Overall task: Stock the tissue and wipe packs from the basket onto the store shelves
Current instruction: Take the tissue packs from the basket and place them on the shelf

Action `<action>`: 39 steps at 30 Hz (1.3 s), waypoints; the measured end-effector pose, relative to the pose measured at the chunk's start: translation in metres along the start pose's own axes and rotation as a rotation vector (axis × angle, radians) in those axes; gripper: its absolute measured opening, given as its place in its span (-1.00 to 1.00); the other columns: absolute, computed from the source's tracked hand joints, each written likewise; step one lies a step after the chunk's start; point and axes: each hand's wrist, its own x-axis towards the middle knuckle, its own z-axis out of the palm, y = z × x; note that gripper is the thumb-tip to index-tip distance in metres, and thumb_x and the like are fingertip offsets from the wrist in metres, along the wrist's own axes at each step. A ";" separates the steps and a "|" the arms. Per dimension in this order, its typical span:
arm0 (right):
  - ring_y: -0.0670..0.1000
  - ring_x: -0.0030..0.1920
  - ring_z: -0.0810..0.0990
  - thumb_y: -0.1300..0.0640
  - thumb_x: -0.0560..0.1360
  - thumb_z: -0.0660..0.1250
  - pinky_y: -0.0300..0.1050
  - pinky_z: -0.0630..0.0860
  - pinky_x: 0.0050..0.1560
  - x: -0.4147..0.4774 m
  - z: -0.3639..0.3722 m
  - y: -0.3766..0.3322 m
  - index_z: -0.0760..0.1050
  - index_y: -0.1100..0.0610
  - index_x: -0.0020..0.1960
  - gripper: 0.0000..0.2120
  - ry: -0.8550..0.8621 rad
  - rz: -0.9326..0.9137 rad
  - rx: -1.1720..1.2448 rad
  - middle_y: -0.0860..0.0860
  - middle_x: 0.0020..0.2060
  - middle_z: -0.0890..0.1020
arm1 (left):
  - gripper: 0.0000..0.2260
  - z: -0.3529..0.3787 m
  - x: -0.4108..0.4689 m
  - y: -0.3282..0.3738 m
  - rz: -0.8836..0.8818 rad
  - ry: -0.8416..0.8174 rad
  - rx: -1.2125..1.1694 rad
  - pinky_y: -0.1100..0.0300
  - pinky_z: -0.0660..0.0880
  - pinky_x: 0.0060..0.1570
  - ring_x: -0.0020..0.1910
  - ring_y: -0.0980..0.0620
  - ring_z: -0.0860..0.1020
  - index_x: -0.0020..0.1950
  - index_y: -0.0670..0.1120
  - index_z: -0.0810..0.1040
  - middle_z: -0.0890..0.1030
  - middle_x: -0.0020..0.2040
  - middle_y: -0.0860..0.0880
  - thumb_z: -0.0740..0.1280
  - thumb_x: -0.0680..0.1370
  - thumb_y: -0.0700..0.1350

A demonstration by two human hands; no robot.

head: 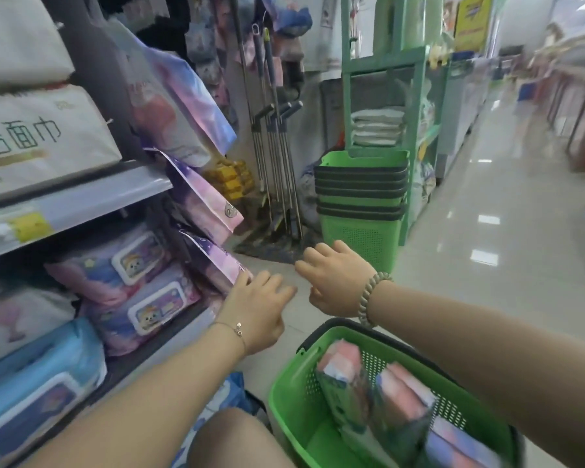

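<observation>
Green basket (291,396) holds tissue packs (402,400). Left hand (255,309), fingers straight and spread, nears a pink pack (217,265); right hand (335,282), fingers loosely curled, holds nothing.

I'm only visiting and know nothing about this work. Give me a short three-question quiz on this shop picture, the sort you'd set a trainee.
1. True or false: the right hand holds a pack.
2. Where do the packs not yet stocked lie? A. in a cardboard box. B. in the green basket by the person's knee. C. on a trolley.
3. Fill in: the bead bracelet sits on the ___ wrist.

Key
1. False. It is empty, and so is the left hand.
2. B.
3. Right.
</observation>
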 end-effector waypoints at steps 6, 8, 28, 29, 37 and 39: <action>0.12 -0.06 0.49 -0.02 0.39 0.30 0.04 0.39 -0.09 -0.026 0.049 -0.015 0.45 0.08 0.07 -0.70 -0.146 0.059 0.076 0.05 -0.03 0.50 | -0.64 0.040 -0.007 0.031 0.009 -0.209 -0.116 0.01 0.39 -0.28 -0.16 -0.11 0.51 -0.02 -0.02 0.50 0.51 -0.14 -0.02 0.46 0.23 -0.03; 0.12 -0.09 0.49 -0.02 0.37 0.32 0.02 0.39 -0.12 -0.035 0.065 -0.021 0.46 0.09 0.03 -0.71 -0.184 0.072 0.102 0.04 -0.06 0.50 | -0.70 0.049 -0.008 0.041 0.019 -0.273 -0.143 0.01 0.33 -0.14 0.01 -0.12 0.49 0.12 -0.02 0.47 0.50 0.00 -0.03 0.35 0.40 -0.03; 0.09 0.21 0.40 -0.05 0.56 0.15 0.02 0.37 0.18 -0.105 0.173 -0.049 0.34 0.07 0.30 -0.65 -0.611 0.242 0.274 0.06 0.22 0.43 | -0.52 0.142 -0.017 0.119 -0.086 -0.667 -0.454 -0.09 0.32 0.24 0.29 -0.09 0.39 0.41 0.06 0.28 0.39 0.35 -0.01 0.32 0.53 0.04; 0.08 0.20 0.41 -0.04 0.56 0.15 0.02 0.38 0.18 -0.107 0.176 -0.050 0.34 0.07 0.30 -0.65 -0.628 0.251 0.278 0.06 0.22 0.43 | -0.55 0.145 -0.018 0.121 -0.090 -0.687 -0.467 -0.10 0.33 0.26 0.31 -0.09 0.39 0.39 0.06 0.29 0.38 0.37 0.00 0.32 0.53 0.05; 0.13 0.27 0.37 -0.15 0.47 0.32 0.10 0.38 0.25 -0.118 0.194 -0.053 0.32 0.07 0.37 -0.44 -0.779 0.406 0.268 0.09 0.28 0.40 | -0.55 0.160 -0.024 0.131 -0.153 -0.778 -0.581 -0.09 0.36 0.28 0.30 -0.08 0.41 0.37 0.03 0.30 0.44 0.31 -0.04 0.32 0.53 0.06; 0.17 0.30 0.33 -0.12 0.46 0.33 0.14 0.36 0.26 -0.121 0.199 -0.051 0.28 0.08 0.40 -0.41 -0.833 0.453 0.240 0.11 0.30 0.37 | -0.58 0.161 -0.025 0.134 -0.153 -0.788 -0.596 -0.09 0.36 0.29 0.26 -0.07 0.42 0.35 0.02 0.32 0.45 0.27 -0.04 0.32 0.53 0.04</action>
